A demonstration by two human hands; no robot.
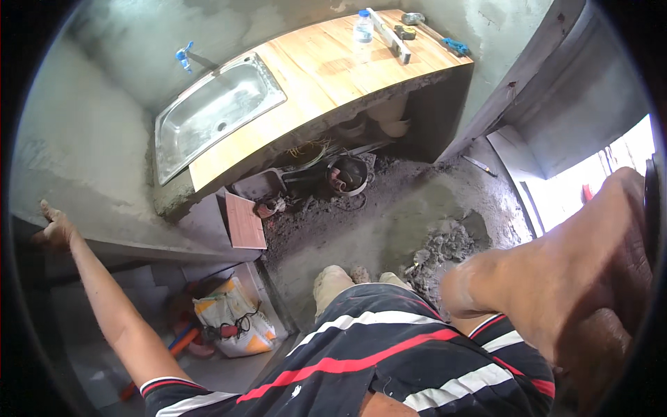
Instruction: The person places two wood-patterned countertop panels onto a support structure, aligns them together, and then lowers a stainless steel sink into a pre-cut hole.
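Note:
My left hand (57,229) grips the edge of a grey plastered wall (83,132) at the left, its thumb raised against it. My right arm (500,278) is bent up close to the camera, and my right hand (618,229) is large at the right rim beside a dark edge, its fingers unclear. Ahead is a wooden counter (313,55) with a steel sink (201,118), a blue tap (184,55), a bottle (363,29), a level (389,35), a tape measure (404,32) and a blue-handled tool (455,47).
Below the counter lie a bucket (358,177), a tray (253,184) and a wood-look board (244,222). Wet mortar (445,254) is heaped on the floor. A sack (240,320) and orange tools lie at lower left. A bright opening (570,198) is at right.

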